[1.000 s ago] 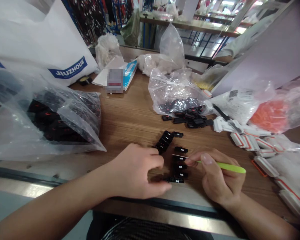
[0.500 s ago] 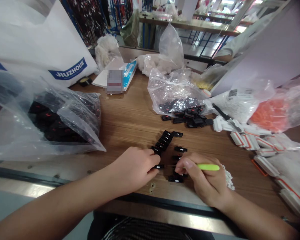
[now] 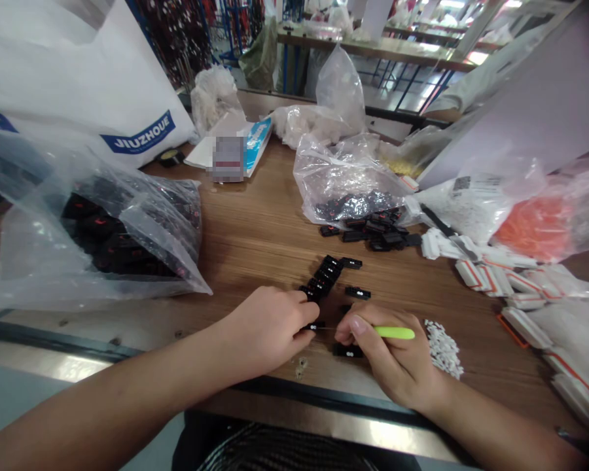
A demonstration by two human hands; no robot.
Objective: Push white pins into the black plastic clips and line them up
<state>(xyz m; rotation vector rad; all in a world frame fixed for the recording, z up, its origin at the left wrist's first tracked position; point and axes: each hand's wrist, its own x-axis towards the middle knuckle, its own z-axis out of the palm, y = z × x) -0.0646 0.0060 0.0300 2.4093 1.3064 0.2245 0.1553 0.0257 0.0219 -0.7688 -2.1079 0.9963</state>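
Observation:
Between thumb and fingers, my left hand (image 3: 275,330) pinches a small black connector housing (image 3: 315,326) with two white dots on its side. My right hand (image 3: 387,350) is closed on a thin pick with a lime-green handle (image 3: 394,333). The needle-like tip points left and meets the housing or comes very close to it; contact is too small to tell. Beyond my left hand runs a row of black housings (image 3: 326,275). More housings lie around my right hand, one (image 3: 348,351) partly covered by it. A pile of tiny white plugs (image 3: 444,350) lies right of that hand.
A clear bag of black parts (image 3: 122,235) stands at left, before a white sack (image 3: 78,78). Loose black housings (image 3: 380,230) spill near another bag (image 3: 348,176). White and orange pieces (image 3: 495,278) line the right side. A booklet (image 3: 258,147) lies at the back.
My right hand has moved left, bringing the pick's tip to the housing in my left hand. More of the white pile shows now. My left hand stays almost in place.

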